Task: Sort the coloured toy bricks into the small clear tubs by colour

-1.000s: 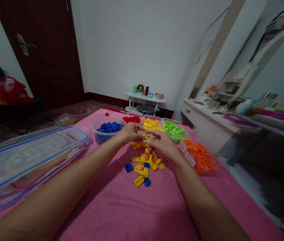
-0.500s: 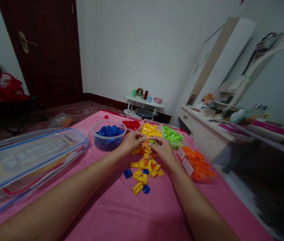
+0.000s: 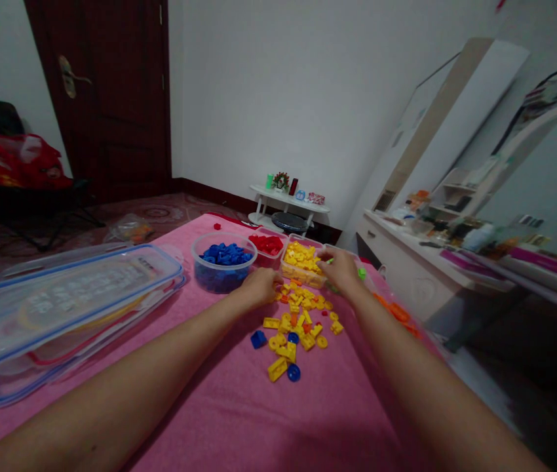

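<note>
A loose pile of yellow, orange and blue toy bricks (image 3: 297,323) lies on the pink cloth (image 3: 278,413). My left hand (image 3: 259,287) rests curled at the pile's far left edge, beside the round tub of blue bricks (image 3: 223,260). My right hand (image 3: 341,267) is stretched over the box of green bricks (image 3: 360,272), fingers pinched on a small green brick (image 3: 330,261). Between the hands stands the box of yellow bricks (image 3: 302,262). The box of red bricks (image 3: 268,246) is behind it.
Stacked clear lids with blue rims (image 3: 57,308) lie at the left. A box of orange bricks (image 3: 396,311) is partly hidden behind my right forearm. A white dresser (image 3: 406,262) stands right of the table, a small white stand (image 3: 291,203) beyond it, a dark door (image 3: 111,98) far left.
My right hand left the pile and moved back and right over the green box, holding a green brick. My left hand dropped onto the cloth at the pile's edge. The view shifted slightly.
</note>
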The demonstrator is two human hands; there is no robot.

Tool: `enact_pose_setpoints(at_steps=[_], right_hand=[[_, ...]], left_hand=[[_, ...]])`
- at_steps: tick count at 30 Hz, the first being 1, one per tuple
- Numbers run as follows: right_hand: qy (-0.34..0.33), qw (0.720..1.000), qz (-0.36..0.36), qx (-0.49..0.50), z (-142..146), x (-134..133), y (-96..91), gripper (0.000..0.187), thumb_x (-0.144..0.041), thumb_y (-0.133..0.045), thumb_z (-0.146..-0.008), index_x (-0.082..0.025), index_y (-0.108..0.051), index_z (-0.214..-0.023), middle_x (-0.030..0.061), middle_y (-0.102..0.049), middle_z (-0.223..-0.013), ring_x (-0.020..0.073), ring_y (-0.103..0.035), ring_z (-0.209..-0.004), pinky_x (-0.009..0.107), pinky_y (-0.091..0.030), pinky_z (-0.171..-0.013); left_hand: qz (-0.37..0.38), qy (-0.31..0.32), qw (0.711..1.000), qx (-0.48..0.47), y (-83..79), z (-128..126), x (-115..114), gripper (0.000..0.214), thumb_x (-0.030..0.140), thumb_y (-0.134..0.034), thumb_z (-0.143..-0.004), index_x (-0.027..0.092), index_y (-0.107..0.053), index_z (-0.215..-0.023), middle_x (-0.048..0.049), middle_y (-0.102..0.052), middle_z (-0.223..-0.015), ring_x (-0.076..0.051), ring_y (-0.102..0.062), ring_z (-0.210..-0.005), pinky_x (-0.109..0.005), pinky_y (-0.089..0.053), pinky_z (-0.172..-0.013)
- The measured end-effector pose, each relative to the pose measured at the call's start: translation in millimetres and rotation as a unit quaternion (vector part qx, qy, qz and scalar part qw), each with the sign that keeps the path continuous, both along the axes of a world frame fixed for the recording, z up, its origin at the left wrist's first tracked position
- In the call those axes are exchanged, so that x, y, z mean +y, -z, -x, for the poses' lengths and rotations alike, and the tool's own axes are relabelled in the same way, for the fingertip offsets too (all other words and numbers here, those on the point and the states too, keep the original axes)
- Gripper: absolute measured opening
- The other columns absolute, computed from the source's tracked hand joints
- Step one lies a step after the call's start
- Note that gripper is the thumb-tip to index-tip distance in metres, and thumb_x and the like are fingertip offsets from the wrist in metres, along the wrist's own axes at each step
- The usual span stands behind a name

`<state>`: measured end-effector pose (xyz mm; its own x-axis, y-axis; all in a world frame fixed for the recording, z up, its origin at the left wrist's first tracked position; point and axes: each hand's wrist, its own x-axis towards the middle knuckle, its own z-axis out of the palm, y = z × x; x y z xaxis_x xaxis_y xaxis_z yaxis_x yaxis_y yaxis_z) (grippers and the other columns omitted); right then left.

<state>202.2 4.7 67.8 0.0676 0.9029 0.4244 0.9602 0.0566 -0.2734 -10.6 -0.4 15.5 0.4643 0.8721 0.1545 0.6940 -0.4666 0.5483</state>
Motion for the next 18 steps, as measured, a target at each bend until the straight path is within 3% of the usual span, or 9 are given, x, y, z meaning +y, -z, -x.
enact_pose_setpoints(at_steps=[4, 10, 18], right_hand=[[-0.107, 0.988, 0.092, -0.056, 41.6, -10.6, 30.1, 0.036, -0.007, -0.053, -0.075, -0.024, -0.072, -0.101, 0.0033, -0.071, -0.107, 0.0180, -0.062, -0.102, 0.026, -0.044, -0.088], [-0.129, 0.981, 0.133, -0.056, 56.7, -17.2, 53.6, 0.038, -0.008, -0.050, -0.075, -0.025, -0.073, -0.100, 0.0035, -0.072, -0.103, 0.0197, -0.064, -0.099, 0.027, -0.045, -0.082], [-0.103, 0.990, 0.029, 0.089, 31.5, -30.6, 47.6, 0.031, -0.012, -0.057, -0.073, -0.019, -0.072, -0.100, 0.0054, -0.072, -0.098, 0.0173, -0.065, -0.087, 0.027, -0.048, -0.077]], left_hand=[[-0.056, 0.011, 0.995, 0.077, 0.9, 0.3, -2.8, 0.017, 0.019, -0.059, -0.073, 0.017, -0.072, -0.083, -0.0066, -0.067, -0.075, -0.019, -0.060, -0.071, -0.026, -0.042, -0.067], [-0.032, -0.002, 0.993, 0.110, 0.7, 2.4, 0.9, 0.025, 0.016, -0.066, -0.066, 0.017, -0.073, -0.090, -0.0082, -0.068, -0.086, -0.021, -0.062, -0.079, -0.027, -0.044, -0.068], [-0.048, -0.019, 0.990, 0.129, 0.9, 4.4, 1.9, 0.027, 0.011, -0.066, -0.066, 0.014, -0.075, -0.091, -0.0117, -0.068, -0.092, -0.022, -0.063, -0.085, -0.028, -0.045, -0.073]])
